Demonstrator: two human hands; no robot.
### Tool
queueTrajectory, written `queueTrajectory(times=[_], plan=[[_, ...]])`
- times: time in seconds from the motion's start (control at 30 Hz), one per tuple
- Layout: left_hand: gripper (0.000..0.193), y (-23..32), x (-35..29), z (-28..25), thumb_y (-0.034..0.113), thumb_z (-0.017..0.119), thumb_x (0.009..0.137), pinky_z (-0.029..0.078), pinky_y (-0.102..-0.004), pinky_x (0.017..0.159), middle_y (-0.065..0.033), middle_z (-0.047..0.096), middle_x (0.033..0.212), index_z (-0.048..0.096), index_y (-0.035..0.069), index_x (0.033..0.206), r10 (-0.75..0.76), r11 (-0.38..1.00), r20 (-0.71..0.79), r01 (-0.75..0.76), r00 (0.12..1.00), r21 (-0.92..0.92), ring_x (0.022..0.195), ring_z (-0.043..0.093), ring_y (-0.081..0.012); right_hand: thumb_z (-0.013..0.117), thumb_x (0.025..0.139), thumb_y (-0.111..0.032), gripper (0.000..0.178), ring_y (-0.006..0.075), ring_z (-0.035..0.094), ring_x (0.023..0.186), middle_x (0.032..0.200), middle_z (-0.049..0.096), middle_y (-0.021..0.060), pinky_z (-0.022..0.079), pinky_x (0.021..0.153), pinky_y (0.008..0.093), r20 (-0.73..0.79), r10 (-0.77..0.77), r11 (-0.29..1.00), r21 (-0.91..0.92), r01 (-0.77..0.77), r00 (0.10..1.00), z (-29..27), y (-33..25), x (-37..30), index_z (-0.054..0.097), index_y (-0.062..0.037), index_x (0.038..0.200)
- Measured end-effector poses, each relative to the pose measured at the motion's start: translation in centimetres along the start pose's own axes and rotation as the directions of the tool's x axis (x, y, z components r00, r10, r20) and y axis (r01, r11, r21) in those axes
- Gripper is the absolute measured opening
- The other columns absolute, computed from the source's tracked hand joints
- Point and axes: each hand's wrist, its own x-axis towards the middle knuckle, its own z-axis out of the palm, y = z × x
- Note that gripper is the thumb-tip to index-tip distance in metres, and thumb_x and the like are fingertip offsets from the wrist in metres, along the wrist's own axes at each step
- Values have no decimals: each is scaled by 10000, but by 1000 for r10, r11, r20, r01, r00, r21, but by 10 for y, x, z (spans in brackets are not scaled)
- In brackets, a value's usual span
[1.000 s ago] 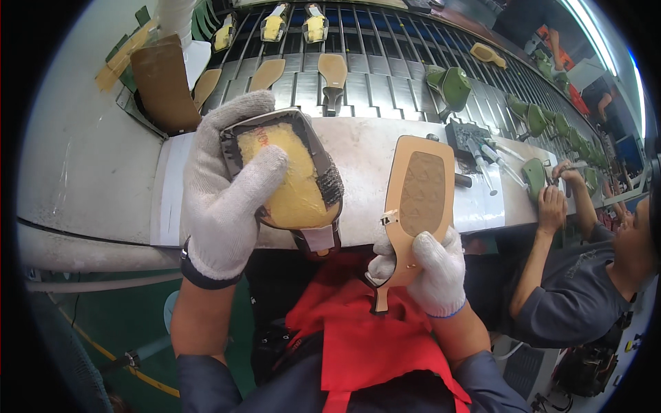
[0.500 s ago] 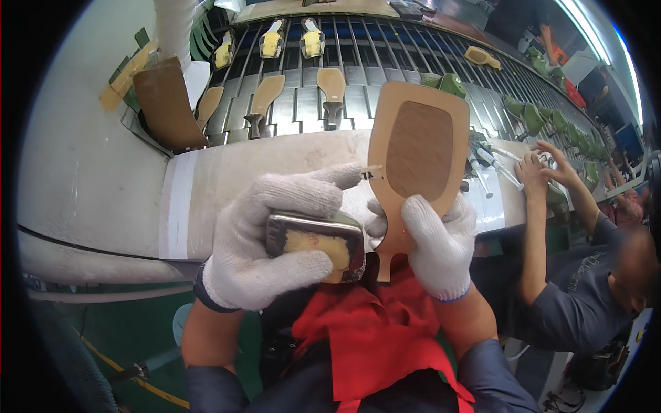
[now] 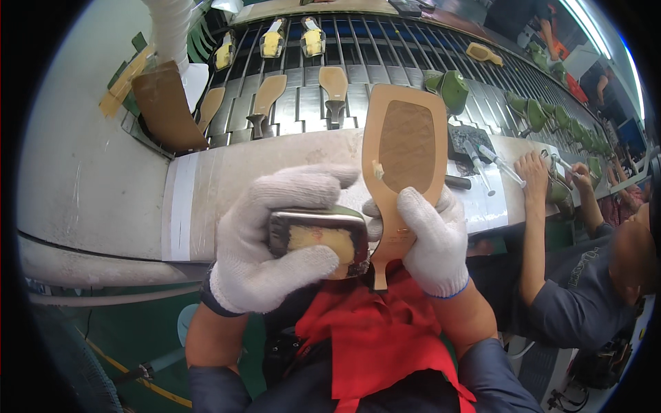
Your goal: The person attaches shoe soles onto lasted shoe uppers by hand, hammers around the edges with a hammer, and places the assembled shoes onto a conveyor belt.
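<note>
My gloved left hand (image 3: pixel 255 241) is closed around a green shoe upper (image 3: pixel 320 241), its underside turned up, with a yellowish filling framed by a dark, shiny rim. The thumb lies across that underside. In my gloved right hand (image 3: pixel 437 241) a tan shoe sole (image 3: pixel 391 219) stands upright, thumb on its face, narrow end down. A brown textured patch (image 3: pixel 413 144) fills its wide part. On the sole's left edge, by my left fingertips, sits a small pale scrap (image 3: pixel 378 169); I cannot make out what it is.
Beyond the worktable (image 3: pixel 227 179) runs a slatted metal conveyor (image 3: pixel 296 96) carrying tan soles (image 3: pixel 268 95), yellow-bottomed uppers (image 3: pixel 313 40) and green uppers (image 3: pixel 452 91). Syringes (image 3: pixel 502 164) lie right. A co-worker's hands (image 3: pixel 533 168) work nearby. A brown board (image 3: pixel 162 107) stands left.
My right hand has shifted the sole slightly left and turned it. My left fingertips have drawn back from its edge; the pale scrap now shows against the sole. One co-worker's hand moved right.
</note>
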Motion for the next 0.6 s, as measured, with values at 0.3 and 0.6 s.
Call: queueTrajectory(times=[0.3,0.6], plan=[[589,0,1,-12,70,820,930,616,-459,1072,-253,680,1440,569,-6,1457,-72,996,-246,55,967,-77,1242,747,-315,633,1135,-288,466,296,789,824,1047,778,244,679,767,457,218,129,981,117,-157,967,-12,-3,-35,617,100,1393],[401,7,-1,-16,20,679,1089,577,-407,1148,-198,684,1463,582,-52,1472,-134,986,-133,118,982,-116,1329,700,-235,639,1136,-218,403,129,792,862,1102,852,154,625,711,259,295,275,952,-218,-216,915,40,5,-40,722,92,1379]])
